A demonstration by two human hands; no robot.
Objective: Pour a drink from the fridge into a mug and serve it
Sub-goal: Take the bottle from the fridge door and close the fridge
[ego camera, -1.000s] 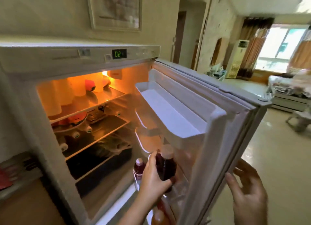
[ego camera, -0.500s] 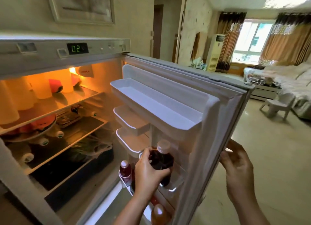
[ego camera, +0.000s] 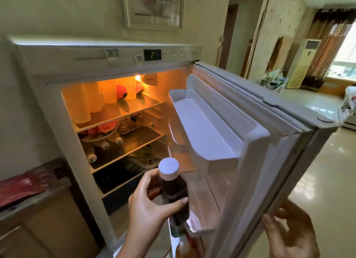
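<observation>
Bottle lifted clear of the door rack, where it sat half a second ago.

The left hand point(ego camera: 152, 205) has its fingers point(ego camera: 177, 202) wrapped tight round the dark bottle point(ego camera: 174, 194), now raised in front of the open fridge point(ego camera: 107, 57); its pale cap point(ego camera: 169, 168) has come up level with the lower shelves. The right hand point(ego camera: 289, 236) still grips the door point(ego camera: 285, 142) edge, fingers curled. Below, an orange bottle point(ego camera: 183, 248) remains in the door. Behind, the empty door tray point(ego camera: 238, 136) juts out beside the lit shelves.
</observation>
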